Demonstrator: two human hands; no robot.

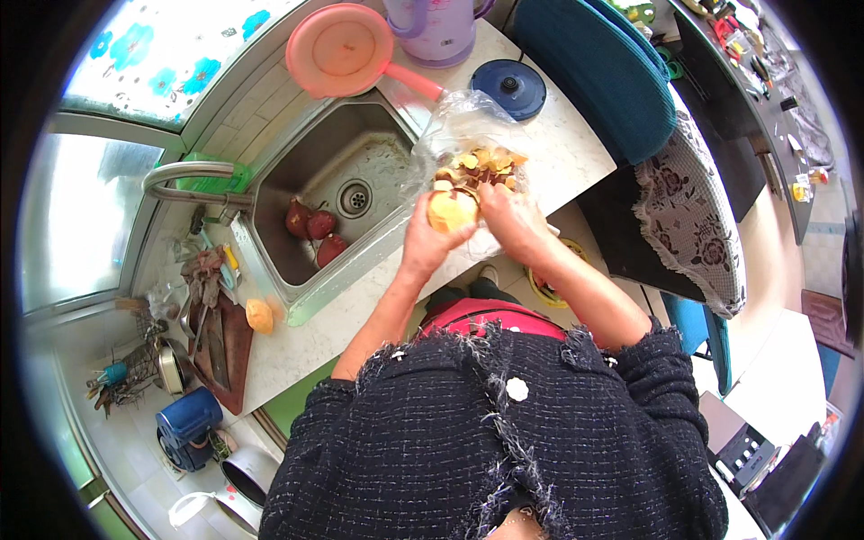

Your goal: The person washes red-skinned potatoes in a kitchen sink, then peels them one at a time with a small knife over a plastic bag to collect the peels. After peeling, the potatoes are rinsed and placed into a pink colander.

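My left hand (430, 236) grips a mostly peeled sweet potato (451, 209) with yellow-orange flesh above the counter's front edge. Close against its right side, my right hand (509, 216) has curled fingers; whether it holds a tool is hidden. Just beyond both hands, a clear plastic bag (466, 121) lies spread on the counter, with a heap of yellow and reddish peelings (496, 162) on it. Several red-skinned sweet potatoes (320, 226) rest in the steel sink (378, 152), left of my hands. Another peeled one (259, 316) sits on the counter left of the sink.
A curved faucet (192, 169) reaches along the sink's left side. Farther left are a brown cutting board (229, 337) with a knife (217, 351) and dark gloves (202, 273). Behind the bag are a pink ladle (344, 50), a purple pitcher (435, 30) and a blue round base (508, 88).
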